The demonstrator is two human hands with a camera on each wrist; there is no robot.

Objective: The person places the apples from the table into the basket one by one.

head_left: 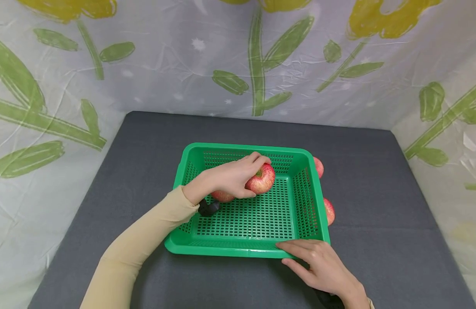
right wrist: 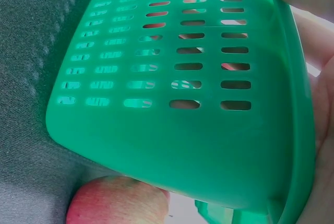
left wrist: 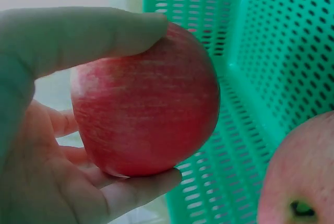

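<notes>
My left hand (head_left: 238, 175) grips a red apple (head_left: 262, 179) over the inside of a green plastic basket (head_left: 247, 250). In the left wrist view the thumb lies across one side of this apple (left wrist: 148, 104) and the fingers wrap the other. A second apple (head_left: 223, 196) sits in the basket's left part, partly covered by my left wrist. At the front right corner my right hand (head_left: 319, 264) holds the basket's rim, fingers over the top edge and thumb on the outer side. The right wrist view shows the basket's slotted outer wall (right wrist: 156, 130) close up.
Outside the basket's right wall, one apple (head_left: 319, 167) lies farther back and another apple (head_left: 329, 211) nearer, both partly hidden by the basket. A dark grey cloth (head_left: 377, 193) covers the table. A pale curtain (head_left: 176, 64) with printed flowers hangs around the back and sides.
</notes>
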